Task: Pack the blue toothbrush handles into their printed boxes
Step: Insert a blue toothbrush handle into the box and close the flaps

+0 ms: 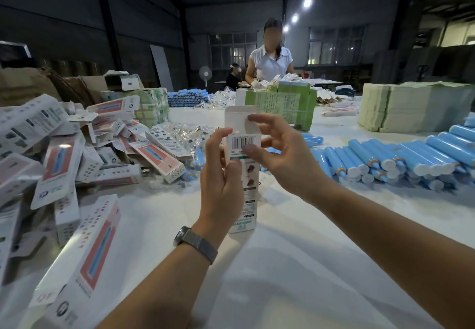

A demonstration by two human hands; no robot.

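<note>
Head view: 1 printed box (243, 174) is held upright above the white table (295, 264), between the 2 hands. Left hand (221, 182) grips the box body, fingers curled round its left side, thumb on the printed face. Right hand (280, 156) sits at the box's upper right; its thumb presses the barcode panel and its forefinger pinches the small side flap (248, 125) at the open mouth, the other fingers loosely spread.

Step in hand, by judgement: the carton is being opened or its end flaps dressed. Whether a handle is already inside cannot be told; the mouth shows only white card.

Box condition: white card, barcode near the top, small product pictures and green lettering lower down; top flap (239, 114) stands upright behind the mouth. No crushing seen.

Next move, by judgement: if empty, the right hand must release the flap and take 1 handle from the stack of blue toothbrush handles (401, 159) lying to its right, then feed it endwise into the mouth while the left hand steadies the box. If loaded, tuck the side flaps and close the top.

Pile of printed boxes (77, 154) lies left of the left hand.
</note>
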